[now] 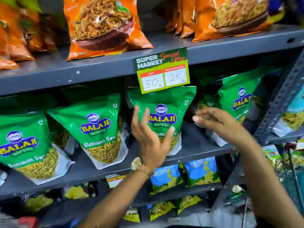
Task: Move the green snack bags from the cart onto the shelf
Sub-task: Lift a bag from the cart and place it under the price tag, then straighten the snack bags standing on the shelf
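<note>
Green Balaji snack bag (162,116) upright on the grey middle shelf (197,145), directly below the price tag (162,70), long axis vertical, base on the board, top edge tucked up behind the tag's lower edge. Left hand (148,137) spread open against the bag's front, fingers (136,112) along its left border and thumb across the lower face, steadying rather than clamping; nothing closed around it. Right hand (218,120) blurred, just right of the bag and apart from it, fingers loosely curled, empty as far as visible. Wristwatch (137,163) on the left wrist.

More green bags (97,130) left of the tag, leaning back, and another (238,102) to the right, with a gap beside the centre bag where the right hand hovers. Orange bags (105,25) on the board above the tag; blue and yellow packs (184,175) on the one below. Cart not visible.

Probably settling the centre bag in place. Left hand nearer, already in contact; bag straight ahead of its palm, so a small push back would seat it. Right hand nearer to the gap.
</note>
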### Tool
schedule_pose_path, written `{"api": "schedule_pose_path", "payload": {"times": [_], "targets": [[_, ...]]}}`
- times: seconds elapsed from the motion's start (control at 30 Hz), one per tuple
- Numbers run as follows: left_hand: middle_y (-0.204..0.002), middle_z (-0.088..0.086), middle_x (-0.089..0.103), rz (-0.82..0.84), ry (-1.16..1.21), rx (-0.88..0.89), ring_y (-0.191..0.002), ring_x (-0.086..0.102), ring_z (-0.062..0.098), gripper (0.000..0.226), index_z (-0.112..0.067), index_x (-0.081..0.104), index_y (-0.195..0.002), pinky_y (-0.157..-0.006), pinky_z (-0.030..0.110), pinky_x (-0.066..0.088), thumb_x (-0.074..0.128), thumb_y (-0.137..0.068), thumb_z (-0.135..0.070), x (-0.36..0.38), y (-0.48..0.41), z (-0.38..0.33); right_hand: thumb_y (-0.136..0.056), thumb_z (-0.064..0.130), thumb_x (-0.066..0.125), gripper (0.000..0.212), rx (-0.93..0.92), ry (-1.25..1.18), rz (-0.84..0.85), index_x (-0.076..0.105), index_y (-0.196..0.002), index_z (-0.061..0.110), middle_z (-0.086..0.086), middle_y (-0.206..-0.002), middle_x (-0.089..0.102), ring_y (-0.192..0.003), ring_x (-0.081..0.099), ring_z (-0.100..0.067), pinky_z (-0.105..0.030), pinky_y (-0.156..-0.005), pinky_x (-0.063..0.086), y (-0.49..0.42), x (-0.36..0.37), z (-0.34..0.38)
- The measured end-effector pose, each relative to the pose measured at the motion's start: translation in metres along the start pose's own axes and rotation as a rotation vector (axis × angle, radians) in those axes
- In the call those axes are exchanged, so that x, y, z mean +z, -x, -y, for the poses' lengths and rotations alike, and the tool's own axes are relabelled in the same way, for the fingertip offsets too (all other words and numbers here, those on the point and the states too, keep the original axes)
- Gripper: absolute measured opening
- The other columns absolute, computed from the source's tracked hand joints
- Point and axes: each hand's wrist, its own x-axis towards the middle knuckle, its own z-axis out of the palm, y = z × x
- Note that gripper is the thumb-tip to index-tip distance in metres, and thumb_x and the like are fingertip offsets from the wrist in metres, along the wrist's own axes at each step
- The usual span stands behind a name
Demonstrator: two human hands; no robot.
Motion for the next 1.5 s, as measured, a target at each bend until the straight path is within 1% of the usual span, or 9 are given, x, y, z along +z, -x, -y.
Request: {"api": "schedule_pose_path", "payload": {"times": [0.13, 0.23, 0.43, 0.53, 0.77, 0.87, 1.17, 1.33, 1.5], "targets": [[-0.151, 0.008, 0.025, 0.238, 0.078, 0.186, -0.145, 0.025, 0.021, 0.063, -0.020, 0.035, -0.133, -0.116, 0.046, 0.026, 0.066, -0.082, -0.042, 0.043, 0.043, -0.021, -0.057, 0.078, 0.065, 0.078, 0.295, 0.448, 0.209, 0.057, -0.066, 0.001, -0.005, -0.062, 0.048, -0.065, 0.044, -0.015, -0.032, -0.062, 0.037, 0.030, -0.072, -0.024], [-0.155, -0.003, 0.018, 0.431, 0.176, 0.035, -0.148, 0.016, 0.013, 0.067, -0.024, 0.025, -0.141, -0.119, 0.037, 0.021, 0.058, -0.087, -0.047, 0.086, 0.065, -0.039, -0.073, 0.064, 0.066, 0.061, 0.492, 0.645, 0.088, 0.053, -0.064, 0.004, -0.013, -0.066, 0.056, -0.068, 0.054, -0.026, -0.035, -0.063, 0.040, 0.027, -0.099, -0.066], [-0.154, -0.001, 0.016, 0.557, 0.385, -0.667, -0.144, 0.016, 0.008, 0.110, -0.017, 0.005, -0.150, -0.114, 0.021, 0.015, 0.072, -0.072, -0.057, 0.158, 0.057, -0.066, -0.082, 0.024, 0.073, 0.022, 0.357, 0.011, -0.207, 0.052, -0.077, 0.024, 0.004, -0.085, 0.061, -0.083, 0.057, -0.014, -0.018, -0.069, 0.043, 0.011, -0.067, -0.090], [-0.158, 0.012, 0.013, 0.559, 0.383, -0.796, -0.147, 0.017, 0.019, 0.142, -0.009, 0.002, -0.151, -0.114, 0.020, 0.015, 0.069, -0.044, -0.076, 0.187, 0.038, -0.066, -0.072, 0.022, 0.082, 0.058, 0.265, -0.090, -0.315, 0.045, -0.117, 0.017, -0.002, -0.114, 0.057, -0.107, 0.053, -0.015, -0.005, -0.073, 0.043, -0.002, -0.053, -0.108], [-0.151, 0.007, 0.028, 0.601, 0.444, -0.788, -0.140, 0.032, 0.016, 0.109, -0.016, 0.015, -0.149, -0.109, 0.018, 0.036, 0.058, -0.064, -0.068, 0.205, 0.022, -0.037, -0.032, 0.044, 0.095, 0.132, 0.265, -0.206, -0.267, 0.026, -0.140, 0.015, -0.007, -0.137, 0.055, -0.121, 0.059, -0.020, -0.040, -0.104, 0.049, -0.016, -0.050, -0.154], [-0.145, 0.000, 0.040, 0.642, 0.530, -0.786, -0.132, 0.043, 0.015, 0.075, -0.018, 0.023, -0.146, -0.098, 0.011, 0.046, 0.060, -0.086, -0.044, 0.207, 0.017, -0.019, -0.044, 0.030, 0.088, 0.120, 0.230, -0.295, -0.218, 0.023, -0.143, 0.011, -0.003, -0.135, 0.053, -0.111, 0.061, 0.005, -0.016, -0.093, 0.052, -0.007, -0.045, -0.163], [-0.140, -0.009, 0.039, 0.611, 0.708, -0.746, -0.100, 0.049, -0.026, 0.061, -0.013, 0.010, -0.150, -0.079, -0.005, 0.041, 0.045, -0.100, -0.014, 0.209, 0.026, -0.030, -0.071, 0.079, 0.053, 0.087, 0.268, -0.679, -0.347, 0.051, -0.137, 0.022, -0.005, -0.135, 0.062, -0.125, 0.059, -0.023, -0.043, -0.108, 0.043, -0.029, -0.042, -0.154], [-0.141, -0.012, 0.044, 0.593, 0.640, -0.756, -0.119, 0.051, -0.009, 0.105, -0.021, 0.012, -0.149, -0.098, 0.010, 0.043, 0.058, -0.071, -0.074, 0.204, 0.024, -0.035, -0.070, 0.082, 0.051, 0.083, 0.285, -0.625, -0.378, 0.054, -0.133, 0.029, -0.001, -0.133, 0.064, -0.122, 0.061, -0.017, -0.045, -0.110, 0.043, -0.030, -0.041, -0.161], [-0.154, -0.004, 0.035, 0.664, 0.524, -0.753, -0.136, 0.044, 0.023, 0.106, -0.031, 0.006, -0.150, -0.113, 0.050, 0.038, 0.051, -0.069, -0.082, 0.194, 0.027, -0.029, -0.079, 0.081, 0.035, 0.082, 0.316, -0.411, -0.451, 0.051, -0.136, 0.025, 0.001, -0.132, 0.060, -0.125, 0.056, -0.019, -0.034, -0.105, 0.041, -0.019, -0.039, -0.147]]}}
